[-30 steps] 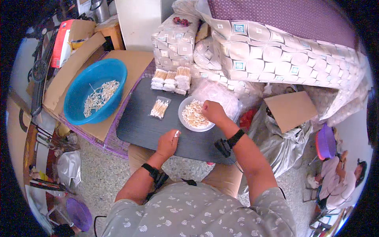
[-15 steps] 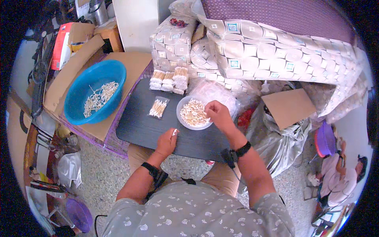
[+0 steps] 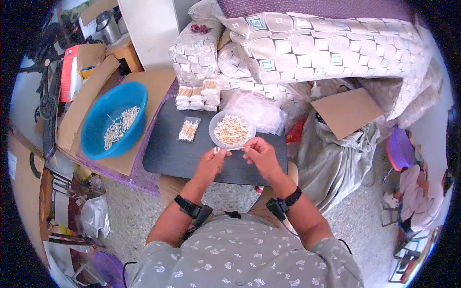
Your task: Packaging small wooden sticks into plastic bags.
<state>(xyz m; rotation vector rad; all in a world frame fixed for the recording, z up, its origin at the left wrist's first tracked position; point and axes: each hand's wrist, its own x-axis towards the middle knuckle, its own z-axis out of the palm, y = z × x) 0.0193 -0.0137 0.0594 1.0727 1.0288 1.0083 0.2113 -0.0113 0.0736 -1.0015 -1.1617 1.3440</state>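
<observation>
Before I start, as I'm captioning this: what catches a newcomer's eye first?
Likely the blue tub on cardboard at left, holding loose cotton swabs. Next, the white bowl of swabs on the dark table, with the left hand and right hand close together at its near edge.

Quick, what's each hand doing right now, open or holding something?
Left hand: closed, holding cotton swabs.
Right hand: closed, pinching what looks like a single swab.

left hand (image 3: pixel 211 162): curled, pinching; right hand (image 3: pixel 260 156): pinching, just beside left; forearms (image 3: pixel 165 218): angled inward
</observation>
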